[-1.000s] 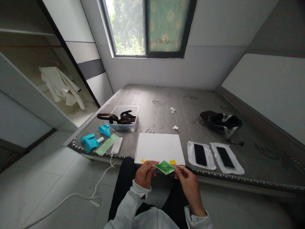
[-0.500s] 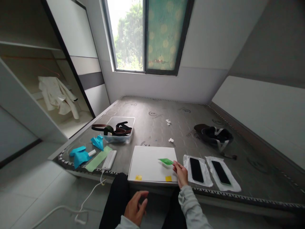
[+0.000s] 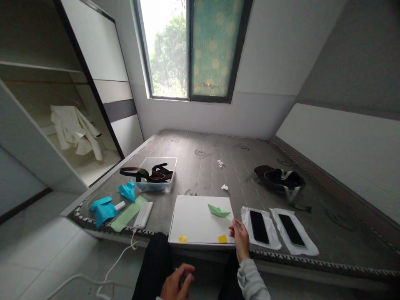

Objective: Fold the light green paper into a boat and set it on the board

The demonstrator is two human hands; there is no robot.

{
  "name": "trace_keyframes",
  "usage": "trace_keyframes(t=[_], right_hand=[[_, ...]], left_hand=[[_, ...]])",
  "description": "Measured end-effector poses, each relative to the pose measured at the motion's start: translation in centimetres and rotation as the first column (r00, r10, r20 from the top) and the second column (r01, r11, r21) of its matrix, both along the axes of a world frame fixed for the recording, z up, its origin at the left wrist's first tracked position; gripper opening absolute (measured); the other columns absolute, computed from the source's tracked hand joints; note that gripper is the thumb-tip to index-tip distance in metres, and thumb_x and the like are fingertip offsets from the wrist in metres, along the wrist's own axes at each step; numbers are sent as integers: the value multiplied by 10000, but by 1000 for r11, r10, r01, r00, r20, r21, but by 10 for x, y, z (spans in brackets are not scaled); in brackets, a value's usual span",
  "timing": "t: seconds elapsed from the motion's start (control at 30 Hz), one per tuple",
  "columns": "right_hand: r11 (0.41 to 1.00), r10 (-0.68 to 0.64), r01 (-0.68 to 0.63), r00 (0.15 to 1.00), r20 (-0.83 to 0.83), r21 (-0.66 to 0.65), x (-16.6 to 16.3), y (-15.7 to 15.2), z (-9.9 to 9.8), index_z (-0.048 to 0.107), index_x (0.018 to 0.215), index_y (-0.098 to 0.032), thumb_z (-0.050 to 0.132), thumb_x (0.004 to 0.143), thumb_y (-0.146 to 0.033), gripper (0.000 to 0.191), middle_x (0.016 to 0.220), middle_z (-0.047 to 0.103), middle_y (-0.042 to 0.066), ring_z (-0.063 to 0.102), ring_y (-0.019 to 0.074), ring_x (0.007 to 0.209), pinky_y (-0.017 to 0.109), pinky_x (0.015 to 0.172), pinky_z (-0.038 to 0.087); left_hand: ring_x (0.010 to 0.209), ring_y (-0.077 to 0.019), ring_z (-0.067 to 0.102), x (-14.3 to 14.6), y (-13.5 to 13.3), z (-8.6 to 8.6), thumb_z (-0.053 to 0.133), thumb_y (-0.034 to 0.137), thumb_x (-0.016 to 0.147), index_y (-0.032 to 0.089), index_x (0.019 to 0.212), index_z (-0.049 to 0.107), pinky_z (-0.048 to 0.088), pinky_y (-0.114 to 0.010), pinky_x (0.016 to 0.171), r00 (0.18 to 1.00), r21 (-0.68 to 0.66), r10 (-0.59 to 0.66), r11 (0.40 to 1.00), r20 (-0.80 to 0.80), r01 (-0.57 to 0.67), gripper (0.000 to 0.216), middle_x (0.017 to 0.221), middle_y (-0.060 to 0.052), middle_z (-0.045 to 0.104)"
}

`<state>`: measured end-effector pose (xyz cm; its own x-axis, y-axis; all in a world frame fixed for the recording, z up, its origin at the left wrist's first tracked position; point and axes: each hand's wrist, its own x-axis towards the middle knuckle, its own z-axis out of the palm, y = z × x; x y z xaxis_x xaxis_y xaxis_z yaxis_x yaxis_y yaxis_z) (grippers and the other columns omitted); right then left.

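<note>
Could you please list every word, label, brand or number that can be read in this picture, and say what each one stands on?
None can be read.
Round printed marks on the grey mattress: blurred, not legible.
Two small yellow stickers on the white square board: no text shows.
Two black phones on white sheets: dark screens, no text.
Green folded paper boat beside the right hand: plain, no print.

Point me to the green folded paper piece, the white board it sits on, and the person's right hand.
green folded paper piece [image 3: 218, 211], head view, middle of its folded body.
white board [image 3: 193, 221], head view, bare centre.
right hand [image 3: 240, 234], head view, back of the hand.
</note>
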<state>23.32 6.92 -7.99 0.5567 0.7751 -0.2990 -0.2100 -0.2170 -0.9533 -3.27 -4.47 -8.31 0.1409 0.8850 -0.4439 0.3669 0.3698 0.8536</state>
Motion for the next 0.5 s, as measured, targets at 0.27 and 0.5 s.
trace_keyframes(t=[0.27, 0.5], right_hand=[[979, 189, -189, 982, -2, -78, -29, -107, -31, 627, 995, -109, 708, 575, -819, 830, 587, 574, 11, 486, 127, 537, 239, 520, 370], [975, 220, -214, 968, 124, -55, -56, -145, -75, 666, 844, -145, 621, 673, -841, 718, 516, 548, 22, 444, 115, 437, 233, 475, 320]], left_hand=[[533, 7, 576, 23, -7, -5, 406, 820, 714, 230, 1048, 671, 406, -98, 585, 993, -24, -112, 993, 28, 113, 729, 855, -17, 771], [552, -51, 622, 35, -12, 1, 358, 797, 746, 254, 1133, 683, 440, -127, 602, 992, -61, -125, 990, 26, 127, 742, 626, -21, 730]])
